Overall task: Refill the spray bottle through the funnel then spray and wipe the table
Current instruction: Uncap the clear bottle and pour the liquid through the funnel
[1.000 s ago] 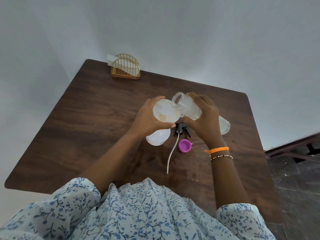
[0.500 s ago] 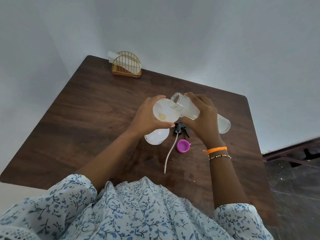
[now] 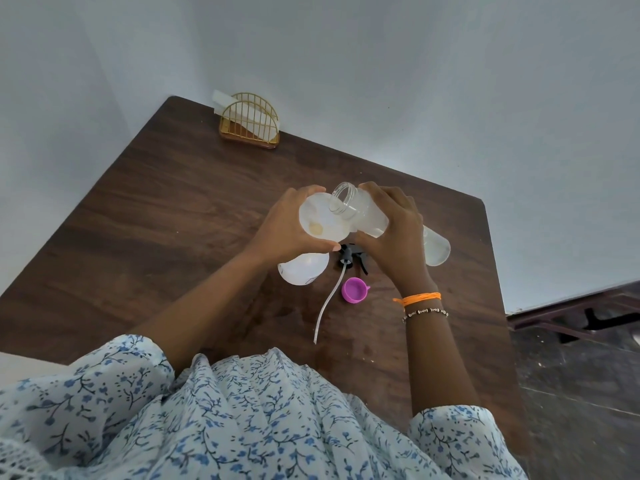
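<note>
My left hand [image 3: 285,228] grips the white funnel [image 3: 320,220], which sits on top of the translucent spray bottle [image 3: 303,270] standing on the dark wooden table [image 3: 156,220]. My right hand [image 3: 398,233] grips a clear refill bottle [image 3: 363,211], tilted so its open mouth hangs over the funnel's bowl. Liquid shows low in the tilted bottle. The black spray head [image 3: 349,259] with its long white dip tube lies on the table just behind my hands. A purple cap [image 3: 354,289] lies next to the tube.
A gold wire napkin holder [image 3: 250,121] with white napkins stands at the table's far edge by the wall. To the right of the table is dark floor with a dark frame [image 3: 571,310].
The view has tilted slightly. Both hands, the funnel and the tilted refill bottle keep the same pose over the spray bottle.
</note>
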Available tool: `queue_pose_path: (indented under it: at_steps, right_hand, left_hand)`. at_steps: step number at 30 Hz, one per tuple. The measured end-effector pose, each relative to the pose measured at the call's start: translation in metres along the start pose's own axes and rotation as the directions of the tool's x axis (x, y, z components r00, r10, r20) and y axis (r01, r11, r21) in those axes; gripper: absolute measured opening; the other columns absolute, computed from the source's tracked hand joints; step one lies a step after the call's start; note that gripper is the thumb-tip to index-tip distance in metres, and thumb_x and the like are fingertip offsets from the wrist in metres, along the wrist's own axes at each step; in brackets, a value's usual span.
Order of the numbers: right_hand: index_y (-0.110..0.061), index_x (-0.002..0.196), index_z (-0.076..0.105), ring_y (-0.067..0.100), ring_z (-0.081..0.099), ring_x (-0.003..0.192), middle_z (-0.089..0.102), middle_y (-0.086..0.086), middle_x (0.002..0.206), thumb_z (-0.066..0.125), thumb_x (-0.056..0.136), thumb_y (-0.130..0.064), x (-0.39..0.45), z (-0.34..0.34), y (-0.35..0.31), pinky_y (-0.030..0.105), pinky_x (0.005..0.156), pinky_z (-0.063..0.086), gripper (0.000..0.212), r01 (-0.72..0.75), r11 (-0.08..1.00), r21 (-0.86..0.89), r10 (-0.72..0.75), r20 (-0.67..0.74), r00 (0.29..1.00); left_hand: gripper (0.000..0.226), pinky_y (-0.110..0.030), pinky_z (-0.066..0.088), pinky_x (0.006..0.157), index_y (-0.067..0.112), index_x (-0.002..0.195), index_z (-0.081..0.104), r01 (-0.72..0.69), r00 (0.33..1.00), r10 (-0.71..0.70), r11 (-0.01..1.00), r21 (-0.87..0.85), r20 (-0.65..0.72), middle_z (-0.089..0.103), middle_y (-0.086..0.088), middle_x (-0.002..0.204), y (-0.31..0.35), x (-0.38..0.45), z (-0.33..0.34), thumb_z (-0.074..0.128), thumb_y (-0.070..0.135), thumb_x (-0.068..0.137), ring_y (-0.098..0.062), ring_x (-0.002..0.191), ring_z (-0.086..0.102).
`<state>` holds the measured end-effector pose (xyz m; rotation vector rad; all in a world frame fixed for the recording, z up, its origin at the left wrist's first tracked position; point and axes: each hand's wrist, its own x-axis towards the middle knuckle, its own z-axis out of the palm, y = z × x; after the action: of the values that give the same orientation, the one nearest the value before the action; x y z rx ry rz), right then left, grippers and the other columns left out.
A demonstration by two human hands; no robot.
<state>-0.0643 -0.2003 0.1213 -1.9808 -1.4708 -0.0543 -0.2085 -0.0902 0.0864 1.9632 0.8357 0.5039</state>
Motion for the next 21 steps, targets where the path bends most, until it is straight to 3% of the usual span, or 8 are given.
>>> queue_pose_path:
  at_steps: [8, 17, 21]
  right_hand:
    - [-0.018, 0.120, 0.060, 0.025, 0.054, 0.099, 0.062, 0.002, 0.113, 0.079, 0.059, -0.037, 0.0030, -0.0013, -0.0021, 0.050, 0.086, 0.045, 0.066, 0.003, 1.000, -0.005, -0.003, 0.013, 1.000]
    - [-0.018, 0.119, 0.061, 0.024, 0.052, 0.098, 0.062, 0.001, 0.112, 0.082, 0.059, -0.029, 0.0030, -0.0008, -0.0037, 0.046, 0.084, 0.043, 0.064, 0.013, 0.999, -0.036, -0.013, 0.020, 1.000]
    - [-0.019, 0.117, 0.062, 0.025, 0.052, 0.096, 0.062, 0.001, 0.109, 0.076, 0.058, -0.035, 0.0036, -0.0021, -0.0062, 0.042, 0.082, 0.038, 0.062, 0.018, 0.999, -0.039, -0.017, 0.030, 0.999]
  left_hand:
    - [0.088, -0.025, 0.036, 0.083, 0.028, 0.133, 0.040, -0.010, 1.000, 0.010, 1.000, -0.005, -0.003, 0.045, -0.001, 0.130, 0.0003, -0.0001, -0.0005, 0.086, 0.036, 0.058, -0.009, 0.107, 0.041]
    - [0.087, -0.026, 0.038, 0.084, 0.029, 0.130, 0.041, -0.017, 1.000, 0.017, 1.000, -0.002, -0.010, 0.046, 0.000, 0.126, -0.0018, 0.0027, 0.0009, 0.086, 0.039, 0.056, -0.012, 0.108, 0.045]
    - [0.087, -0.025, 0.036, 0.083, 0.028, 0.131, 0.041, -0.020, 1.000, 0.020, 1.000, 0.009, -0.017, 0.046, 0.000, 0.127, -0.0023, 0.0027, 0.0015, 0.086, 0.039, 0.057, -0.009, 0.106, 0.042]
